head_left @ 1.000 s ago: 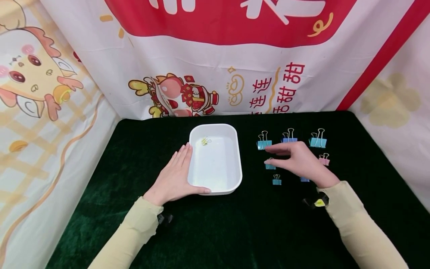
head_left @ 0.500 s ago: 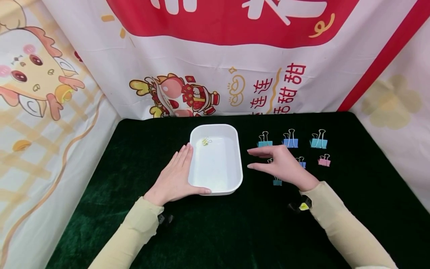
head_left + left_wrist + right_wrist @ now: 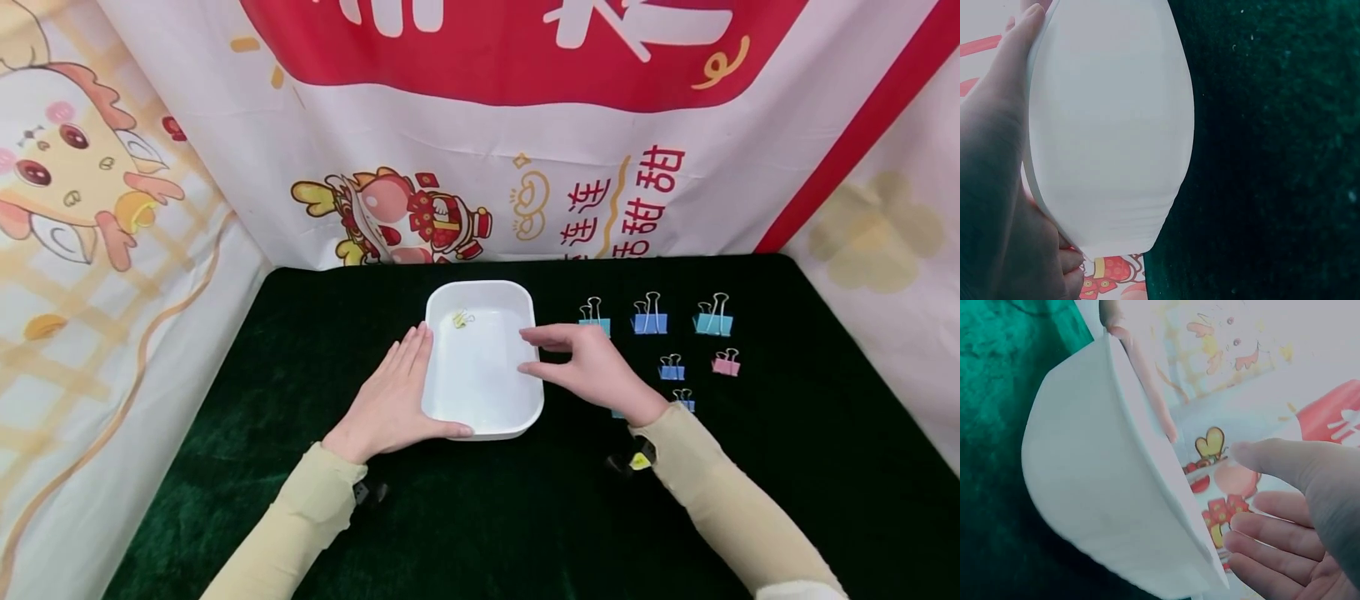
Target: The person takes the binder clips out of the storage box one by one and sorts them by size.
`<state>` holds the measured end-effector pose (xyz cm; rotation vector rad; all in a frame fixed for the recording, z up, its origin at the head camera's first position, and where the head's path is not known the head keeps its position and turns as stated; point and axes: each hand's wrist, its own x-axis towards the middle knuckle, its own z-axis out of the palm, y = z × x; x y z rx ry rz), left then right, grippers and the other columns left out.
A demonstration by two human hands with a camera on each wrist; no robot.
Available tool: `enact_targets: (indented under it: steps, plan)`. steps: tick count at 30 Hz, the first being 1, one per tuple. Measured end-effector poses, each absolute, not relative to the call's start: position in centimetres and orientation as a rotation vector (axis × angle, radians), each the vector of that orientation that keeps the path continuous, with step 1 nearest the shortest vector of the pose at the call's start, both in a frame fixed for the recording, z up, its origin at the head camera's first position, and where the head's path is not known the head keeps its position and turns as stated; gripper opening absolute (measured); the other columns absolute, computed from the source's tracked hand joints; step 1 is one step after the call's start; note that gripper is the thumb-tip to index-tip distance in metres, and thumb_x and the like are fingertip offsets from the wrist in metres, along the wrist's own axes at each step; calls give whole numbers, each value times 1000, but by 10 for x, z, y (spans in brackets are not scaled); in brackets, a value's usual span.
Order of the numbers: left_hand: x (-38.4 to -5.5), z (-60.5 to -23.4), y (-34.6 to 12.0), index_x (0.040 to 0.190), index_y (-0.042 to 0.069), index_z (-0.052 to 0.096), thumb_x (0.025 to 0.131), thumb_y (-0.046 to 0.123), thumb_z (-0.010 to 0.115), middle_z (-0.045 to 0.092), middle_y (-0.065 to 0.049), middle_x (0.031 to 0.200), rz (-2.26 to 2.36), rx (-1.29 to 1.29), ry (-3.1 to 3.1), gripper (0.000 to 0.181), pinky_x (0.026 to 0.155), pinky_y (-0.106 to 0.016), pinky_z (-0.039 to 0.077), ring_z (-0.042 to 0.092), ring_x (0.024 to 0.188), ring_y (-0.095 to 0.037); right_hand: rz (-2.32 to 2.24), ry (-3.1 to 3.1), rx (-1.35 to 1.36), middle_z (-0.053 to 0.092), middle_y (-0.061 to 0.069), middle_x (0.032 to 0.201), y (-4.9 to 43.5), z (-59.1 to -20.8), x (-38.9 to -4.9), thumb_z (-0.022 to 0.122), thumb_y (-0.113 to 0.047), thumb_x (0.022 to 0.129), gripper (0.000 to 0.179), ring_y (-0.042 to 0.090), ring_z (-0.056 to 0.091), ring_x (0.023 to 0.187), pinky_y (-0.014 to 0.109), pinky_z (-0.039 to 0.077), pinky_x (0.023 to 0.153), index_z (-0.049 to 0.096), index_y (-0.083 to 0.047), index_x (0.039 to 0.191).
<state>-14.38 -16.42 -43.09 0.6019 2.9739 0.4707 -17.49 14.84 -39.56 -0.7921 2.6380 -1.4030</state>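
My left hand [image 3: 392, 396] rests against the left side of a white rectangular box [image 3: 480, 421], fingers straight along the rim and thumb at the near edge. In the left wrist view the hand [image 3: 1007, 125] lies along the rim of the box [image 3: 1110, 125]. My right hand [image 3: 592, 367] hovers over the box's right rim, thumb and fingers apart with nothing between them. The right wrist view shows this hand [image 3: 1297, 519] beside the box [image 3: 1104, 462], palm bare. Inside the box, toward the far left corner, lies a small yellow binder clip [image 3: 460, 320].
Binder clips stand right of the box: a far row of teal [image 3: 596, 324], blue [image 3: 650, 323] and teal [image 3: 713, 324]. Nearer are a blue clip [image 3: 672, 372], a pink clip [image 3: 725, 366] and another blue clip [image 3: 686, 405]. A teal clip [image 3: 617, 413] is mostly hidden by the right hand.
My right hand has moved left, from over the clips to the box's right rim, uncovering blue clips behind it. The left hand stays on the box.
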Motion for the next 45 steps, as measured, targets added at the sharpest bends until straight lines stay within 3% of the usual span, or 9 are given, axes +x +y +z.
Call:
enact_targets:
  steps: [7,19,30,38,45]
  plan:
    - [-144,-430,-164,164,9,3,66,96,56,-1,-4,170,438,599,2978,141,123,-43,7,-1,155,-20,-1344,2644,-802,70,8,125,124,-389,-193,82,-30,89,44,25,67,114,43,55,95,72,-10,127]
    - [-144,-429,-164,164,12,0,69,91,62,-1,-4,170,468,617,2975,138,123,-44,8,-1,155,-21,-1346,2667,-832,71,7,122,93,-374,-231,83,-31,89,46,21,68,111,30,56,90,72,-7,127]
    - [-143,-430,-164,164,10,2,66,97,53,-1,-5,170,431,618,2983,140,123,-43,6,-2,154,-20,-1368,2611,-572,73,6,118,66,-378,-257,81,-36,90,46,15,70,104,32,56,91,73,-8,126]
    - [-144,-431,-165,164,8,6,67,92,61,0,-5,170,459,620,2986,140,123,-44,6,-1,155,-21,-1363,2576,-351,75,3,112,51,-387,-265,81,-35,90,44,16,68,105,37,54,93,74,-8,124]
    - [-144,-430,-164,164,8,6,67,91,62,0,-5,170,456,613,2988,140,123,-44,6,-1,155,-21,-1249,2624,-209,72,5,120,43,-396,-268,80,-39,90,44,19,63,107,37,54,93,75,-11,124]
